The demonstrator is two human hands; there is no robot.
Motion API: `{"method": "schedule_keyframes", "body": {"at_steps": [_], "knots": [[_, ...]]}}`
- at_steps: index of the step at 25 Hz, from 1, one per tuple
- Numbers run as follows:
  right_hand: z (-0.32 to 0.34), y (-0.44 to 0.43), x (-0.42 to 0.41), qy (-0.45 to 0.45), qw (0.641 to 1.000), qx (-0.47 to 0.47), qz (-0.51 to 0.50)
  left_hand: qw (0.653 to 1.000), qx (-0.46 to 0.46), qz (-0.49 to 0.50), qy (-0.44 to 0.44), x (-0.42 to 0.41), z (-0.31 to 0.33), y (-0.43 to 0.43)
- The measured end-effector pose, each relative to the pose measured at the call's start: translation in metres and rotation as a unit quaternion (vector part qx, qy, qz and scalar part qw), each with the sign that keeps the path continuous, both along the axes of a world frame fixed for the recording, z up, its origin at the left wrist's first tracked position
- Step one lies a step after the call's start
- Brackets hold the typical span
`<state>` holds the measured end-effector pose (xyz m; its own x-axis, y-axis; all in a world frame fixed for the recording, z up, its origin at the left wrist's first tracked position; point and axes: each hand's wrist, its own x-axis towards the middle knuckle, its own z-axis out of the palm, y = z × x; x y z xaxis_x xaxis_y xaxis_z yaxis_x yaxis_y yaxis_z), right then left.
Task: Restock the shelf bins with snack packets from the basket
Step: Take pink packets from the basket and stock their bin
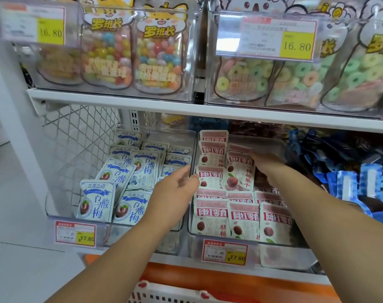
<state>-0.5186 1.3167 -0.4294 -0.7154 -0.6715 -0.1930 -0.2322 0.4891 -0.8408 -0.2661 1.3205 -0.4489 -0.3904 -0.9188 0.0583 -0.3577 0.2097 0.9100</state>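
Note:
The clear bin (247, 242) on the lower shelf holds rows of pink-and-white snack packets (244, 219). My right hand (268, 166) reaches into this bin from the right, fingers curled over the top edge of a raised upright pink packet (240, 176). My left hand (175, 191) stretches out at the divider between the two bins, its straight fingers and thumb touching a pink packet (209, 178) in the left column. The neighbouring clear bin (61, 217) to the left holds blue-and-white packets (96, 202). The basket (164, 293), white plastic with red trim, shows at the bottom edge.
The upper shelf (186, 108) hangs low over the bins and carries clear boxes of candy pouches (157, 55). Price tags (225, 252) clip onto the bin fronts. Dark blue packets (350, 182) fill the space to the right. An orange surface (186, 272) lies below the shelf.

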Motion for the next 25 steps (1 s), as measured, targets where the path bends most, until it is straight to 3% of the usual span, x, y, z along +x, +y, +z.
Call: {"method": "schedule_keyframes", "body": {"at_steps": [5,11,18,25], "knots": [[-0.005,-0.008,-0.003,-0.096,0.992,-0.079,-0.020,1.000,0.002,-0.002,0.002,0.001,-0.001,0.000],[-0.011,-0.013,-0.008,-0.068,0.983,-0.168,-0.038,1.000,-0.002,0.007,-0.001,0.001,0.000,0.000],[-0.012,-0.015,-0.011,-0.117,0.966,-0.221,-0.058,1.000,-0.005,0.005,-0.001,0.000,-0.001,-0.001],[-0.020,-0.009,-0.009,-0.071,0.982,-0.171,-0.037,1.000,-0.011,-0.007,0.000,0.001,-0.004,-0.004]]}}
